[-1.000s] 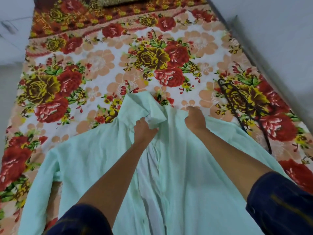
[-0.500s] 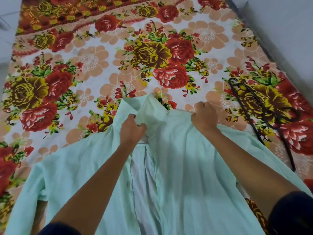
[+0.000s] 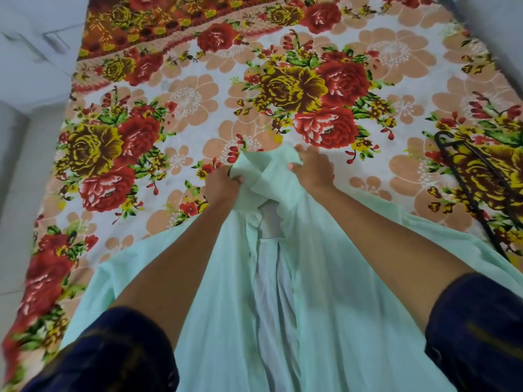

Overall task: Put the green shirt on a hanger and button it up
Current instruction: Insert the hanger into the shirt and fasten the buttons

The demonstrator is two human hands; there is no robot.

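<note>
Head view. The left hand [image 3: 222, 188] has its fingers [image 3: 236, 181] closed on the left wing of the collar [image 3: 259, 176] of the green shirt [image 3: 325, 278]; the right hand [image 3: 312, 168] has its fingers [image 3: 294, 166] closed over the collar's right wing, thumb tucked beneath the fold. Both grips sit at the neck, side by side, the collar bunched between them.

From the fingers back toward the person runs the shirt's long axis: the garment lies front-up on the bed [image 3: 198, 89], its front edges apart so that a pale inner strip [image 3: 271, 292] shows down the middle. A button [image 3: 254, 217] sits just below the left fingers on the placket; no button appears fastened. The sleeves spread outward under both forearms.

The hanger [image 3: 481, 182], dark and thin, lies on the bed off to the right of the right fingers, well apart from the collar and partly cut by the frame edge; its hook end points away from the person. The right hand is the nearer of the two, and nothing lies between it and the hanger except bare floral bedspread.

Judgement: the shirt is not yet on the hanger, so the task is at an early stage. The likely next step is for one hand to keep the collar open while the right releases and fetches the hanger. The risk is the collar collapsing shut once a grip is let go.
</note>
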